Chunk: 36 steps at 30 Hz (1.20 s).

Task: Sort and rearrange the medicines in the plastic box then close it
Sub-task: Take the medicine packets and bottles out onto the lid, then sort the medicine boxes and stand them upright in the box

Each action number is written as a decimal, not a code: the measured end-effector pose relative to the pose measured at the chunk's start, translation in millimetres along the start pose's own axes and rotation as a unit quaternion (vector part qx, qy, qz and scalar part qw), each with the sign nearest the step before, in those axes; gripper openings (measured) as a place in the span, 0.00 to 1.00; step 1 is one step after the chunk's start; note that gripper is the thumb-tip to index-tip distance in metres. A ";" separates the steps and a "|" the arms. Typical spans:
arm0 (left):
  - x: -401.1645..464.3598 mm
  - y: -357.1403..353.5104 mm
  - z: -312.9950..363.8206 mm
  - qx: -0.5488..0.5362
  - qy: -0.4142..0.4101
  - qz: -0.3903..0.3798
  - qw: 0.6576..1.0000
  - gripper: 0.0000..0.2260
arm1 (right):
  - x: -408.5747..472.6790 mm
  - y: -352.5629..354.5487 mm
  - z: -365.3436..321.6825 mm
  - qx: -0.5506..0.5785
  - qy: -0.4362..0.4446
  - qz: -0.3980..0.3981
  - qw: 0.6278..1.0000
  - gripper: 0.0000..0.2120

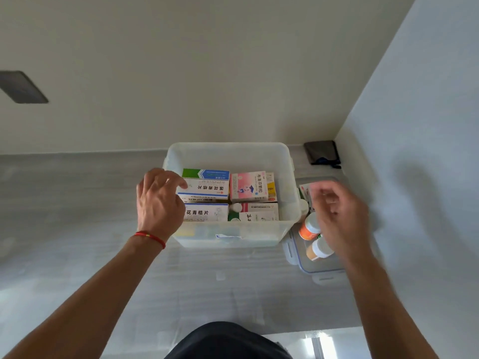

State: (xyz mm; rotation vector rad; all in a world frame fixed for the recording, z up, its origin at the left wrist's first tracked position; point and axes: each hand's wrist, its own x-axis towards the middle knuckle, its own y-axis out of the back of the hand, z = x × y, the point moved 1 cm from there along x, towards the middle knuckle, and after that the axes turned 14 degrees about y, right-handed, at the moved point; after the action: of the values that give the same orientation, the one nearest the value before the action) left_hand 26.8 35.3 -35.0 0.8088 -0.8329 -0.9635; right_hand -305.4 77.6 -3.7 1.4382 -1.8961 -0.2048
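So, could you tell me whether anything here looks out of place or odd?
Two bottles with white caps lie on their sides outside the plastic box, on its lid to the right, under the blurred right hand. Inside, the boxes sit fairly neatly; the left hand touches a white carton.

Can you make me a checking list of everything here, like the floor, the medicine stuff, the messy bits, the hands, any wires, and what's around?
Surface: grey floor, streaky.
Job's things: clear plastic box open, packed with medicine boxes; its lid lies beside it on the right, with two orange bottles lying on it.
Clutter: dark object in the corner.
Hands: left hand touches a white medicine box; right hand blurred over the lid, grip unclear.
Cables: nothing seen.
Surroundings: white walls, a dark wall plate.
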 end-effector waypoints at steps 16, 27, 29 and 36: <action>4.5 -6.6 -10.8 -0.044 0.074 -0.053 0.995 0.19 | 51.0 -139.5 3.8 -0.211 -0.040 -0.601 0.770 0.17; 4.9 -10.3 -15.3 -0.112 0.047 -0.027 0.992 0.16 | 61.7 -80.7 -19.8 -0.039 -0.011 -0.407 0.913 0.15; 0.2 -6.2 -12.1 -0.136 0.052 -0.025 0.989 0.13 | 62.9 -61.0 -40.0 0.031 0.010 -0.301 0.953 0.16; -94.3 48.1 -24.4 -0.330 -0.002 -0.073 0.941 0.12 | -5.1 -54.4 -96.3 0.188 0.049 -0.276 0.941 0.20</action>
State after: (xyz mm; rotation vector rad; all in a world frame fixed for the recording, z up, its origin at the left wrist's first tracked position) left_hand 34.1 143.3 -25.9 0.2849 -0.4037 -1.2786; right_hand -202.3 90.9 34.2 2.1825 -1.4598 -0.0294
